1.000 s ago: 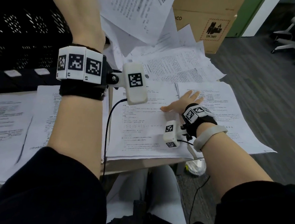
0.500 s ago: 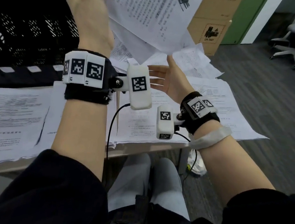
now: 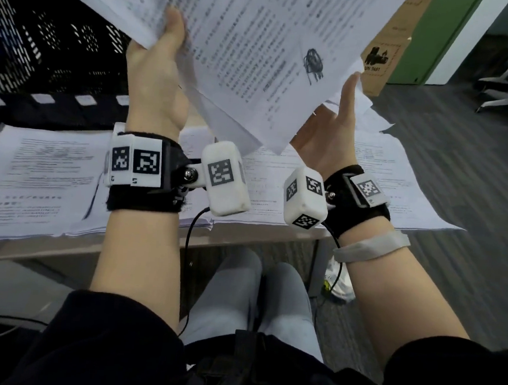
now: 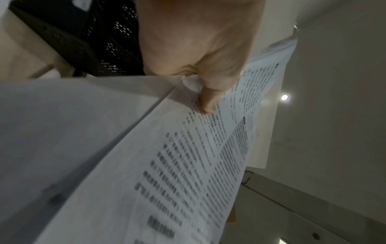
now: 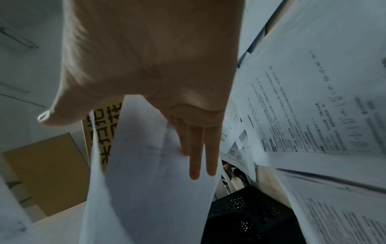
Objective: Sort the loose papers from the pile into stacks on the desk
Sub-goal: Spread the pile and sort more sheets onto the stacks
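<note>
Paper sheets (image 3: 252, 49) between both hands (image 3: 157, 72).

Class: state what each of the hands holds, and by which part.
The left hand pinches the raised papers near their lower left edge. The right hand, fingers straight, only touches their lower right edge.

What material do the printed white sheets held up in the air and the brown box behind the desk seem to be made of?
Printed white sheets: thin matte office paper, seemingly; they bend and curl where the left hand pinches them.

Brown box: probably corrugated cardboard, matte; flat tan faces with a printed black label.
</note>
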